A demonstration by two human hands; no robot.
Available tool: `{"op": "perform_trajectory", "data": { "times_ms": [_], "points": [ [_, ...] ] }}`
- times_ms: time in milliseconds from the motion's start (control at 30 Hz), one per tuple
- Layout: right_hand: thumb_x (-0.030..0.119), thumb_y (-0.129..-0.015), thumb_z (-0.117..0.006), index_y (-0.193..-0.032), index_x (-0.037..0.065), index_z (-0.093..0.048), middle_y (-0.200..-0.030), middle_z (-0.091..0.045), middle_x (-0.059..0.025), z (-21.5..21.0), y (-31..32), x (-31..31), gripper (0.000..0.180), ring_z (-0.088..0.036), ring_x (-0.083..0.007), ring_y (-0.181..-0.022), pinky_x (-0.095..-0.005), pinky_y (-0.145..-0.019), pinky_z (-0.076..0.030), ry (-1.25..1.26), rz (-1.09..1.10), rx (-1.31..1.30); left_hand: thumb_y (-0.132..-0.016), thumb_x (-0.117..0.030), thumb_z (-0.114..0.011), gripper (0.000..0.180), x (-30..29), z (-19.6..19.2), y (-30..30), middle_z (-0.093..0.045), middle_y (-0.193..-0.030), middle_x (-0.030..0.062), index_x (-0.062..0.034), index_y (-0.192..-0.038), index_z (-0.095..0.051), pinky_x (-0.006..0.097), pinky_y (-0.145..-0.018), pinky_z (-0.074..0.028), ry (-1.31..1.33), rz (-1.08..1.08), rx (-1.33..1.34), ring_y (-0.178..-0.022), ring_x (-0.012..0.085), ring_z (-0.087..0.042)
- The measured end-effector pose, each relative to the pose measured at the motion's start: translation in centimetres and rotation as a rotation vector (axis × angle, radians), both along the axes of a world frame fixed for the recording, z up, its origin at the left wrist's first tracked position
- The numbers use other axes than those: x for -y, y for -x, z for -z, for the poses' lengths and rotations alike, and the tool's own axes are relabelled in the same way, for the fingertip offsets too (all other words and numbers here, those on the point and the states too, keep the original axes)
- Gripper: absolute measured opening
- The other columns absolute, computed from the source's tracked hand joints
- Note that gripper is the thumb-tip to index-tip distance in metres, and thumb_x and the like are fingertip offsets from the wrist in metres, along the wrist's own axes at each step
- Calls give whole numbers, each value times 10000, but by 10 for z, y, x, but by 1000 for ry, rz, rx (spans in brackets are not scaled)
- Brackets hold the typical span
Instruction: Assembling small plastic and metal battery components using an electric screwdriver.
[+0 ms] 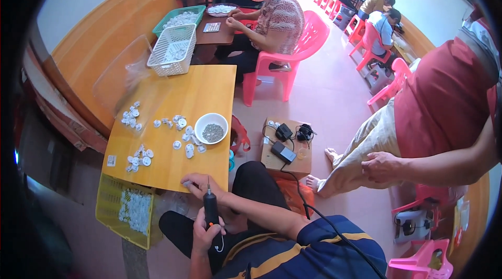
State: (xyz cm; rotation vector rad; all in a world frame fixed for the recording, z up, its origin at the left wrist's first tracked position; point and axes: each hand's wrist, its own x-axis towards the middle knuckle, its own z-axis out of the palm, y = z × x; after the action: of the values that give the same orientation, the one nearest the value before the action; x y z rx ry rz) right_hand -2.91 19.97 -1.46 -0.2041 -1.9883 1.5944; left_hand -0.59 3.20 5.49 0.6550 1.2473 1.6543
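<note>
My left hand (205, 232) is wrapped round a black electric screwdriver (210, 208), its thin bit pointing up. Just beyond the bit, at the near edge of the yellow wooden table (172, 91), my right hand (201, 184) has its fingers drawn together on a small whitish part (186, 183); its details are too small to tell. On the tabletop lie several round white plastic pieces in loose groups, one group (139, 158) near the left edge and another (191, 140) beside a white bowl (225, 120). Small metal screws (213, 132) fill the bowl's bottom.
A yellow basket (111, 203) with clear parts stands below the table. A white basket (183, 38) sits at its far end. A carton (272, 161) bears adapters and a black cable. One person stands close on the right; another sits ahead on a pink chair (308, 38).
</note>
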Motion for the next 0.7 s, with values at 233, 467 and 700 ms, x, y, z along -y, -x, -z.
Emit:
{"op": "perform_trajectory", "data": {
  "times_ms": [233,467,700],
  "points": [
    [50,-894,-633,-1070,33,-666,-963,-689,-147,-11,-5,-4,180,-687,-305,-883,-377,-793,-547,-44,-22,-52,-819,-94,-715,626,-45,-38,0,-632,-919,52,25,-1375,-453,272,-759,-530,117,366,-59,-813,110,-624],
    [52,-865,-627,-993,38,-654,-915,-674,-153,-15,-4,-6,131,-668,-332,-824,-414,-745,-536,-42,-24,-70,-912,-29,-653,651,-105,-61,-31,-616,-964,46,18,-1488,-353,260,-791,-510,35,710,-177,-870,96,-613],
    [27,-824,-615,-978,40,-644,-859,-645,-141,-18,-6,-12,157,-643,-326,-752,-414,-702,-519,69,-75,-26,-903,-85,-714,670,-129,-46,-32,-622,-1033,46,36,-1470,-377,251,-849,-497,3,772,-241,-934,91,-603]
  ]
}}
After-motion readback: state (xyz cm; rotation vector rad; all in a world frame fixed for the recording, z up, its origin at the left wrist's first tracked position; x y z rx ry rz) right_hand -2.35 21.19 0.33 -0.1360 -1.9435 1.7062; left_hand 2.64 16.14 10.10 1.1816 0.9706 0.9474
